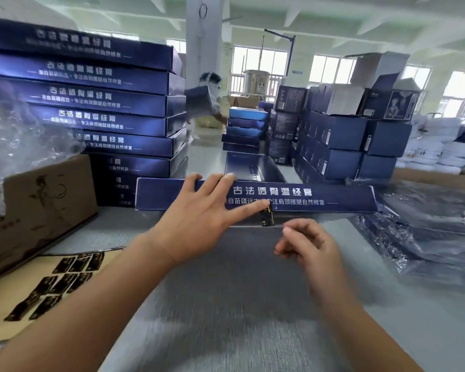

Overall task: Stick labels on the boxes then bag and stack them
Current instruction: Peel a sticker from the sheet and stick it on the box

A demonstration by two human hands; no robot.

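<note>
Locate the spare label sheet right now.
Head view, lower left: the label sheet lies flat on the table, just in front of the brown cardboard box.

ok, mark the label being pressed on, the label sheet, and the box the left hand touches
label [268, 220]: head view, its lower half.
label sheet [8, 291]: head view, bare tan backing.
box [333, 197]: head view, blue front face.
</note>
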